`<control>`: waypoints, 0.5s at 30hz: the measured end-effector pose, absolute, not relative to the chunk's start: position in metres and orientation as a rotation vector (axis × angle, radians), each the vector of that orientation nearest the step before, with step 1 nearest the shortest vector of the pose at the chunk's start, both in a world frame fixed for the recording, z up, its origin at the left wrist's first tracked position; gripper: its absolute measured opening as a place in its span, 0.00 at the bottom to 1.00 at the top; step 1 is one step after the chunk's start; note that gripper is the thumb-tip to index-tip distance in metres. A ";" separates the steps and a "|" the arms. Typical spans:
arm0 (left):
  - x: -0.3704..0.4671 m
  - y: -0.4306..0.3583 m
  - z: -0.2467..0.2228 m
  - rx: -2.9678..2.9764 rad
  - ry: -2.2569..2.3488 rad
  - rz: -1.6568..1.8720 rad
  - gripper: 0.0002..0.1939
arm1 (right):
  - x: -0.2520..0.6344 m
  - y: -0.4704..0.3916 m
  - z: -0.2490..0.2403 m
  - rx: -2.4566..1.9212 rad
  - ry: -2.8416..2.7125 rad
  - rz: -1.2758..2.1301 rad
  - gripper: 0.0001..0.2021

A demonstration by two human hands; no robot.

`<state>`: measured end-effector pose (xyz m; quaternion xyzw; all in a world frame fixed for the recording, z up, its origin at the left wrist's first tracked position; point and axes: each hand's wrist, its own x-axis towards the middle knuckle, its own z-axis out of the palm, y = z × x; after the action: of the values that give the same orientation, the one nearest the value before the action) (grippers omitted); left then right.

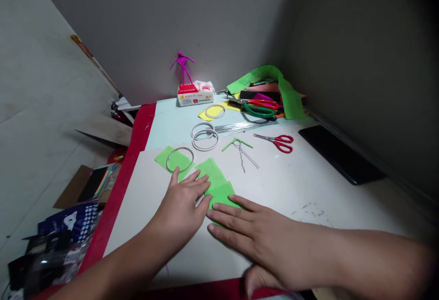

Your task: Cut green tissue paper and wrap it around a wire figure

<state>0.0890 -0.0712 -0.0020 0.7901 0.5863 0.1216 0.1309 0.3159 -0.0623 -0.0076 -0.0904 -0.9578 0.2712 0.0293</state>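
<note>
A strip of green crepe paper lies on the white table top under both hands. My right hand rests flat on its near end, fingers stretched out. My left hand is spread at its left edge, with fingertips touching the paper and the lower edge of a grey wire ring. That ring lies on a smaller green paper piece. Farther back is a wire figure of twisted legs with green-wrapped arms. Red-handled scissors lie to its right.
Two more rings and a bundle of thin wires lie behind. A purple wire figure stands on a tissue pack. Green-handled scissors sit on a pile at the back right. A black phone lies right.
</note>
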 end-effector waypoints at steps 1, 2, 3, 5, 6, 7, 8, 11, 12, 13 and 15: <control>0.089 -0.071 -0.003 2.308 1.700 0.354 0.16 | 0.317 -0.061 -0.008 -0.270 -2.948 0.883 0.38; 0.089 -0.072 -0.004 2.323 1.696 0.357 0.17 | 0.317 -0.060 -0.008 -0.261 -2.944 0.919 0.39; 0.089 -0.072 -0.005 2.338 1.691 0.363 0.18 | 0.317 -0.060 -0.008 -0.256 -2.944 0.947 0.39; 0.089 -0.070 -0.008 2.353 1.683 0.386 0.20 | 0.317 -0.061 -0.008 -0.262 -2.947 0.974 0.40; 0.089 -0.069 -0.009 2.349 1.679 0.399 0.20 | 0.317 -0.062 -0.008 -0.268 -2.947 0.975 0.40; 0.089 -0.068 -0.009 2.340 1.673 0.411 0.20 | 0.317 -0.063 -0.008 -0.265 -2.945 0.967 0.40; 0.089 -0.067 -0.010 2.325 1.671 0.424 0.20 | 0.317 -0.063 -0.007 -0.257 -2.941 0.951 0.40; 0.089 -0.066 -0.008 2.265 1.672 0.447 0.18 | 0.316 -0.062 -0.006 -0.265 -2.858 0.846 0.38; 0.089 -0.066 -0.007 2.244 1.672 0.449 0.17 | 0.315 -0.060 -0.006 -0.317 -2.784 0.797 0.34; 0.090 -0.066 -0.006 2.226 1.669 0.449 0.16 | 0.314 -0.057 -0.006 -0.397 -2.688 0.749 0.30; 0.091 -0.066 -0.005 2.203 1.661 0.456 0.16 | 0.311 -0.050 -0.009 -0.593 -2.487 0.678 0.21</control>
<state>0.0908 -0.0663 -0.0050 0.7761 0.5851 0.1607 0.1720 0.3113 -0.0500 -0.0094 -0.2175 -0.9114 0.2484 0.2456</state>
